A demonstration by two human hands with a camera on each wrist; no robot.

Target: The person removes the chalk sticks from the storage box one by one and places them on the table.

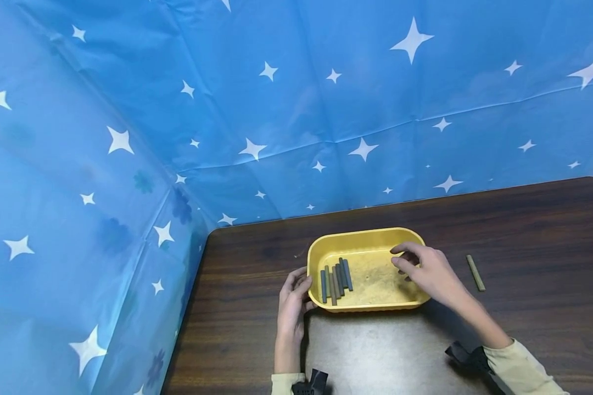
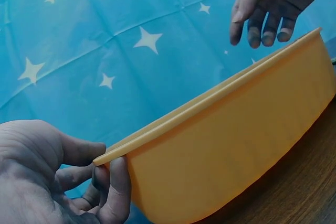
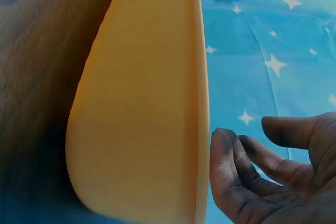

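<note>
A yellow plastic tray [image 1: 373, 277] with rounded corners stands on the table. Several short, slim, chalk-like sticks [image 1: 334, 282] in dark grey, brown and olive lie side by side in its left part. My left hand [image 1: 292, 304] grips the tray's left end; the left wrist view shows thumb and fingers pinching the rim [image 2: 173, 121]. Over the tray's right end hovers my right hand [image 1: 430, 271], its fingers loosely bent and thumb apart from them. Nothing is between them in the right wrist view, where the fingertips [image 3: 223, 140] look smudged dark.
One olive stick [image 1: 476, 273] lies alone on the dark wooden table [image 1: 538, 247], right of the tray. A blue cloth [image 1: 306, 99] with white stars hangs behind the table and along its left side. Black straps [image 1: 469, 359] circle both wrists.
</note>
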